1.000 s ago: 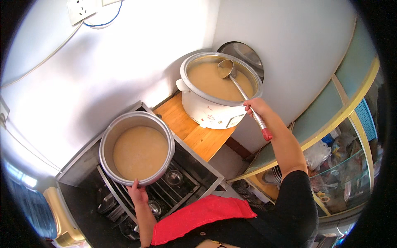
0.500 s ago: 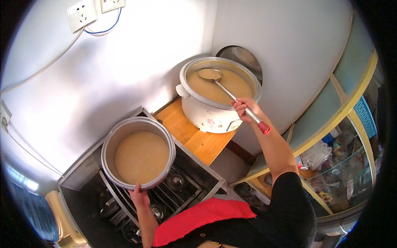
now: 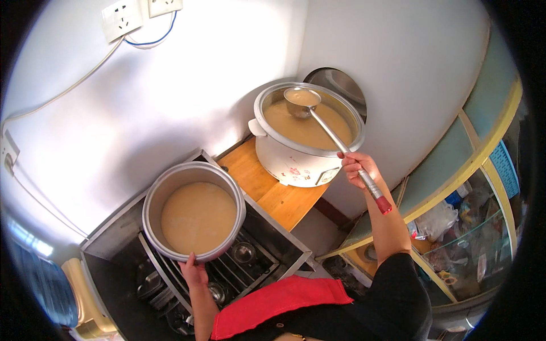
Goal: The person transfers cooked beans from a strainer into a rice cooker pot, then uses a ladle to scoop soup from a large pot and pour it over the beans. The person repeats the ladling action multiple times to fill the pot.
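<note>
My right hand is closed round the long handle of a steel ladle. Its bowl, full of tan liquid, is held at the surface or just above the liquid in a large white floral cooker pot, which stands on a wooden board. My left hand grips the near rim of a metal pot holding similar tan liquid, over a black gas stove.
A round steel lid leans behind the cooker. A glass-fronted cabinet stands right. Sockets with cords are on the left wall. A blue water jug sits lower left.
The ladle's bowl has tipped level and come up filled with liquid. My right hand has moved slightly downward in the view. My left hand stays on the pot rim.
</note>
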`<action>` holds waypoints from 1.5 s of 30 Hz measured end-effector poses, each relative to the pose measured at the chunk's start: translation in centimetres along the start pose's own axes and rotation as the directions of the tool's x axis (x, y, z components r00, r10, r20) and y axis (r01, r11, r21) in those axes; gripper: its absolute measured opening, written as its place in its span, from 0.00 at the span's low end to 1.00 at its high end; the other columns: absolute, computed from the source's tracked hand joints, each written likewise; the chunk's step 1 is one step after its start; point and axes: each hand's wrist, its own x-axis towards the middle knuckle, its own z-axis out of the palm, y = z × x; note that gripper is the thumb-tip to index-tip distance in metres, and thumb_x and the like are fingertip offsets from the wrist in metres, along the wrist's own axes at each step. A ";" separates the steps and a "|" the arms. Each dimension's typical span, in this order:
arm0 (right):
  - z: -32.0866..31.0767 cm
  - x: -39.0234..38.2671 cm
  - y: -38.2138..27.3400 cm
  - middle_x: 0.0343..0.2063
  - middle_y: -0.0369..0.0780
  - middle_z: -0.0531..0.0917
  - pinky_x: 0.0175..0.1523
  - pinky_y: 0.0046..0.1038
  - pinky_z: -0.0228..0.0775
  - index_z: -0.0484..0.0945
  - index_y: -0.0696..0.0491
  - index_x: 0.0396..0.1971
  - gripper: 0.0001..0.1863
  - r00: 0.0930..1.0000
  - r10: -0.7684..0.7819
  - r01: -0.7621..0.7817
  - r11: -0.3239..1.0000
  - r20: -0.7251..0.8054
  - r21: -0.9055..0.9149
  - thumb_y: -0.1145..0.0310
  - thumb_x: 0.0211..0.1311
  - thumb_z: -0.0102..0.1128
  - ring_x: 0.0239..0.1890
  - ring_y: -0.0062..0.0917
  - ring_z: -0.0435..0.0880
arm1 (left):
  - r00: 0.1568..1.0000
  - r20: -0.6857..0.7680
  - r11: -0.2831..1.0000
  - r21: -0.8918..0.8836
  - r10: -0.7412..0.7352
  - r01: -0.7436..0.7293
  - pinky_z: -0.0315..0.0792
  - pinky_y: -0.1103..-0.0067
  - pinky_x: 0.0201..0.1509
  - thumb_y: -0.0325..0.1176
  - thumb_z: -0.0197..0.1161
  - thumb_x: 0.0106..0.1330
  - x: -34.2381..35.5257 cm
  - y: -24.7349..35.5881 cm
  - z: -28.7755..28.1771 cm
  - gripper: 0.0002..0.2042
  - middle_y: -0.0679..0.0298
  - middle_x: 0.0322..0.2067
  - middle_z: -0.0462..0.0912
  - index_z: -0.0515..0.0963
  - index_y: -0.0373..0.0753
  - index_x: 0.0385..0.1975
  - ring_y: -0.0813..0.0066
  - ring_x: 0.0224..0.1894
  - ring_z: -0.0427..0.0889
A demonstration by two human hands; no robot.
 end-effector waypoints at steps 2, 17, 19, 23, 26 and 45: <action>0.2 -1.2 -0.5 0.14 0.29 0.65 0.10 0.09 0.52 0.63 0.61 0.35 0.10 1.000 0.015 -0.015 1.000 0.010 -0.018 0.73 0.54 0.44 0.10 0.07 0.61 | 1.000 0.017 1.000 -0.002 0.004 -0.004 0.66 0.70 0.46 0.20 0.48 0.54 0.1 -0.1 -0.1 0.26 0.61 0.49 0.62 0.51 0.44 0.53 0.66 0.48 0.65; 6.0 -9.9 1.1 0.13 0.33 0.63 0.07 0.11 0.54 0.59 0.66 0.40 0.15 0.967 0.115 -0.113 0.993 0.229 -0.022 0.76 0.52 0.44 0.09 0.10 0.63 | 1.000 0.015 1.000 0.020 0.008 -0.009 0.65 0.70 0.47 0.19 0.48 0.53 0.2 -0.1 0.1 0.26 0.60 0.48 0.63 0.51 0.42 0.52 0.65 0.48 0.66; 6.6 -10.2 2.2 0.13 0.35 0.64 0.06 0.12 0.53 0.59 0.66 0.40 0.16 0.968 0.134 -0.124 0.991 0.213 -0.058 0.76 0.51 0.45 0.07 0.11 0.62 | 1.000 0.004 1.000 0.005 0.020 -0.020 0.64 0.70 0.48 0.19 0.48 0.53 -0.4 0.4 1.0 0.26 0.60 0.48 0.62 0.51 0.42 0.52 0.65 0.48 0.65; 8.5 -10.4 3.9 0.13 0.38 0.66 0.06 0.14 0.52 0.59 0.66 0.38 0.16 0.925 0.309 -0.289 0.950 0.222 -0.118 0.76 0.49 0.49 0.06 0.12 0.62 | 1.000 -0.020 1.000 -0.022 -0.002 0.002 0.64 0.71 0.48 0.19 0.49 0.52 0.0 0.1 0.2 0.26 0.60 0.49 0.62 0.51 0.41 0.52 0.65 0.49 0.65; 9.5 -10.0 5.4 0.14 0.38 0.66 0.06 0.14 0.53 0.61 0.66 0.37 0.17 0.900 0.398 -0.352 0.904 0.178 -0.243 0.75 0.48 0.52 0.06 0.12 0.61 | 1.000 -0.026 0.999 -0.040 -0.002 0.001 0.65 0.71 0.47 0.19 0.48 0.53 -0.2 0.1 0.3 0.26 0.61 0.49 0.62 0.51 0.42 0.53 0.66 0.48 0.66; 12.2 -6.3 11.7 0.13 0.34 0.68 0.15 0.14 0.56 0.67 0.61 0.36 0.12 0.868 0.496 -0.292 0.448 -0.037 -0.845 0.77 0.49 0.46 0.11 0.14 0.65 | 0.998 -0.061 0.999 -0.045 -0.025 0.022 0.63 0.73 0.46 0.21 0.50 0.53 -0.5 0.3 1.0 0.26 0.62 0.48 0.63 0.51 0.43 0.52 0.68 0.48 0.65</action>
